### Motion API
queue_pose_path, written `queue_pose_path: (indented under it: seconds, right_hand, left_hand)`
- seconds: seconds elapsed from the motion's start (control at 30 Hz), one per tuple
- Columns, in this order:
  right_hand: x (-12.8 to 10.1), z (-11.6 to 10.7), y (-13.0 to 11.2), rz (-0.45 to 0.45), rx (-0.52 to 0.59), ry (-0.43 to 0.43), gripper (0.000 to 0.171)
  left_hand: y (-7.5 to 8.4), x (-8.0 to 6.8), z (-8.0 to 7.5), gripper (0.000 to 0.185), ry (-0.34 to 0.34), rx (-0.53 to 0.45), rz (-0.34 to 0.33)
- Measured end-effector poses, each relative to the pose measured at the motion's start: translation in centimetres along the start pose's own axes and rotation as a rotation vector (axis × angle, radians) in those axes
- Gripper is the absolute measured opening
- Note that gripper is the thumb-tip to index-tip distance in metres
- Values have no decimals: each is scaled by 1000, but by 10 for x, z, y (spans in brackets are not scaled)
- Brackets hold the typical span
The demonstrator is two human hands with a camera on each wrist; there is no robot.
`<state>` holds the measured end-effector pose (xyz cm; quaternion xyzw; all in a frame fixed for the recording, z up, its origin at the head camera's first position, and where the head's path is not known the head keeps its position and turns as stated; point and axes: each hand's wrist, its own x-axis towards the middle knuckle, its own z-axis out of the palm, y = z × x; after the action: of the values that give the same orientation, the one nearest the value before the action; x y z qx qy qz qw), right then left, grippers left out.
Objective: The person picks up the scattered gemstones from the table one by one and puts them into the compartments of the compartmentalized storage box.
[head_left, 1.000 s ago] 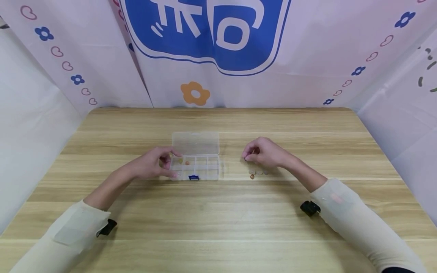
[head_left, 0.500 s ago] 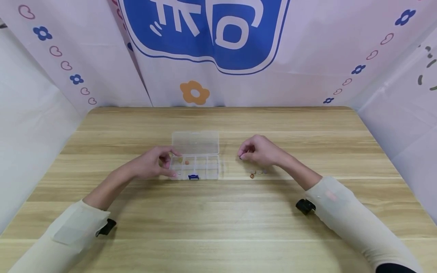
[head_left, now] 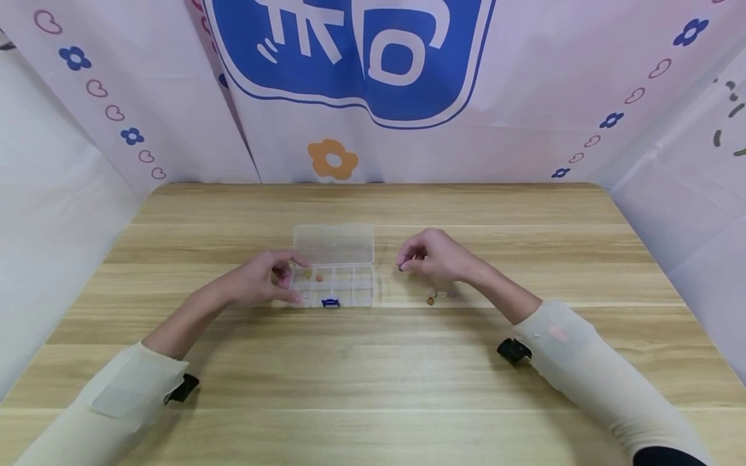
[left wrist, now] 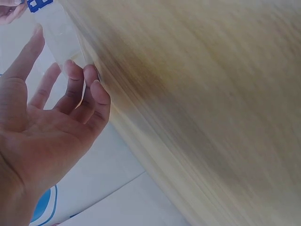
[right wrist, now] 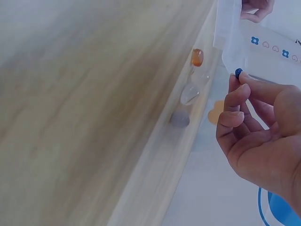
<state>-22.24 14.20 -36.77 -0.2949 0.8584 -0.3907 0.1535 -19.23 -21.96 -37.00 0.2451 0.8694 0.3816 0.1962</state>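
Between its thumb and index finger my left hand (head_left: 256,278) grips the left end of a clear divided plastic box (head_left: 362,285). The box's lid (head_left: 334,244) lies back, and a blue latch (head_left: 330,302) sits at the front. A yellowish stone (head_left: 307,274) and an orange stone (head_left: 319,278) lie in separate back compartments. Right of the box, my right hand (head_left: 440,255) pinches a small dark blue stone (right wrist: 239,73) between thumb and index fingertip. In the left wrist view, my left hand (left wrist: 51,122) has its other fingers curled beside the box.
On the wooden table (head_left: 373,375), near my right hand, lie an orange-brown stone (right wrist: 197,57), a clear stone (right wrist: 190,93) and a greyish stone (right wrist: 180,119). A printed white curtain (head_left: 443,149) hangs behind the table's back edge.
My right hand has moved left toward the box, carrying the dark blue stone. My left hand and the box have stayed in place.
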Motion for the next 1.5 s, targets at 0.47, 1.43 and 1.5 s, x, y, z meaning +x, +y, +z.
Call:
queue_pose_path:
  seconds: [0.47,1.43,1.5]
  right_hand:
    - [13,11,-16,-18,2,-13,5]
    - [43,37,-45,-127,-18,-83,4]
    - [45,39,-45,-134,-15,-88,3]
  left_hand:
    - [0,-2,3,57,4,-45,10]
    - [2,-2,2,57,4,-50,-15]
    - [2,-2,2,57,2,-50,-17]
